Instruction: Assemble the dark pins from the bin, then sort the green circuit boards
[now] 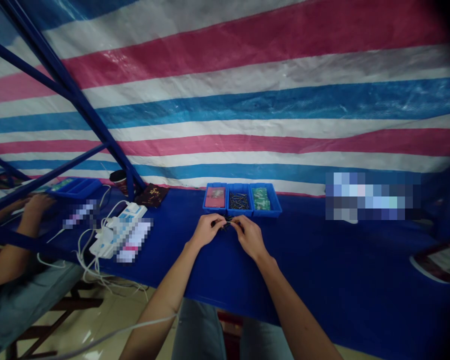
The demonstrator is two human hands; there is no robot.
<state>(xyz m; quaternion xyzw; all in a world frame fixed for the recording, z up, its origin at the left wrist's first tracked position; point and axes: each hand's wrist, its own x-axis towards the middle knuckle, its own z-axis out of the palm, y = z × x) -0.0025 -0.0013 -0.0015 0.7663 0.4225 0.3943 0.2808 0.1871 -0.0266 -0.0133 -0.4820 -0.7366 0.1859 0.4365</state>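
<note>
My left hand (pixel 207 230) and my right hand (pixel 249 237) meet just in front of a blue parts tray (pixel 273 212). Thumb and fingers are pinched together on both hands, and a tiny, thin, pale piece seems to run between the fingertips; its kind is too small to tell. Some dark slender pieces (pixel 225 227) lie under the fingertips, partly hidden. Of the tray's three compartments, the left holds a pink item (pixel 214 198), the middle a heap of dark thin metal-looking pieces (pixel 239 201), and the right several green-and-white pieces (pixel 261 199).
On the blue table (pixel 307 280), a white power strip (pixel 114 232) with tangled cables lies left, near a dark wrapper (pixel 153 195) and a cup (pixel 119 182). Blue frame bars (pixel 93 125) cross the left side. Another person's hand (pixel 39 204) works beside another blue tray (pixel 78 189).
</note>
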